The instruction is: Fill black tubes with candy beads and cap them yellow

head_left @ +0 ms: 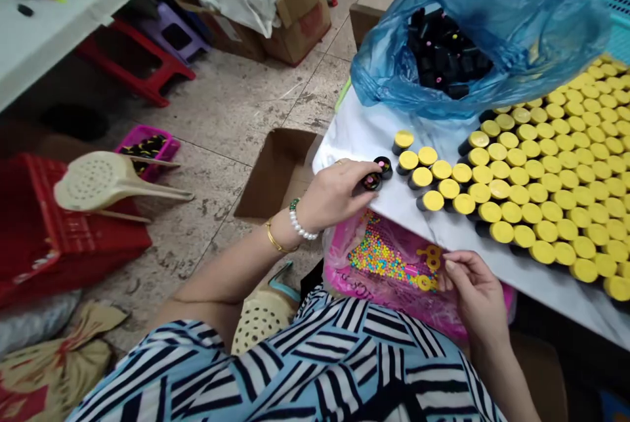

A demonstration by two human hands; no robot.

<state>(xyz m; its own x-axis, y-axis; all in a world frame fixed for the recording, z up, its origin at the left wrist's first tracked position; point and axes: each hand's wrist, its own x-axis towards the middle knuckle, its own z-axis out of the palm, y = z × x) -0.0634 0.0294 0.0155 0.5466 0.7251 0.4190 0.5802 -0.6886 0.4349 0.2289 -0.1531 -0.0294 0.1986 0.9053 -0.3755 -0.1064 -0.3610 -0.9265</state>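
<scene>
Two bare hands, well apart, both close to the front edge of a white marble-patterned worktop (354, 136). Left hand (335, 195) at the worktop's left corner, fingers curled around a short black cylinder with a dark, pink-flecked top (371, 180), apparently clamped on it, though the fingers partly hide the grip. Just beside those fingers, a second black cylinder with the same top (382, 167), upright on the worktop. Around the left wrist, a white pearl bracelet (302, 222) with green beads, and farther down the forearm, a thin gold bangle (278, 238).

Right hand (475, 294) just below the front edge, thumb and fingertips drawn together with nothing visible between them, above a glossy pink plastic bag (339, 264). On that bag, a patch of tiny multicoloured beads (374, 258) and small yellow plastic pieces (427, 271).

Across the worktop's right end, tightly packed rows of upright black bottles with flat yellow tops (541, 179), with a looser row reaching toward the left hand. At the far edge, a translucent blue plastic bag (531, 15) around a heap of small black pieces (443, 54). Beyond the left edge, an open brown cardboard box (275, 172) on the tiled floor (246, 100).
</scene>
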